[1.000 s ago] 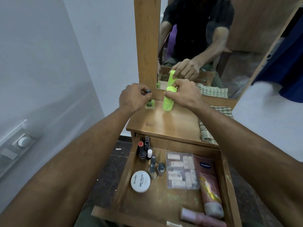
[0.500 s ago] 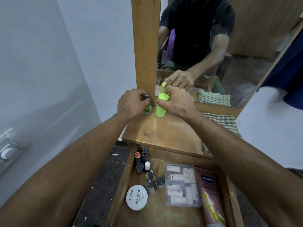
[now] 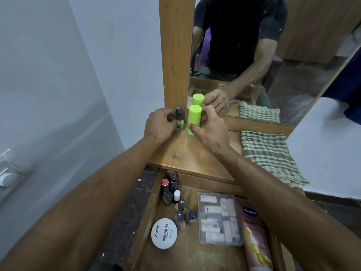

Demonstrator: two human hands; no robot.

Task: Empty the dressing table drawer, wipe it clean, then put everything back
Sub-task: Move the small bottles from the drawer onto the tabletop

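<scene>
A bright green cylindrical bottle point(image 3: 193, 120) stands upright on the dressing table top point(image 3: 187, 153), close to the mirror. My right hand point(image 3: 210, 130) grips its lower part with thumb and fingers. To its left, my left hand point(image 3: 160, 126) pinches a small dark bottle point(image 3: 178, 113) that sits over a small green-capped square bottle point(image 3: 44, 125). Below, the wooden drawer point(image 3: 148, 218) is pulled out. It holds several small nail polish bottles point(image 3: 176, 198), a white round nail polish tin point(image 3: 164, 233), a clear box of small items point(image 3: 219, 219) and a pink Vaseline tube point(image 3: 254, 237).
A green checked cloth point(image 3: 267, 155) lies on the right side of the table top and hangs over its edge. The mirror point(image 3: 263, 55) in its wooden frame rises at the back. A white wall is on the left, with a switch plate point(image 3: 7, 173).
The camera tilted so the drawer sits lower in view. My right hand slid down the green bottle, uncovering its top. The small dark bottle in my left hand shows more plainly.
</scene>
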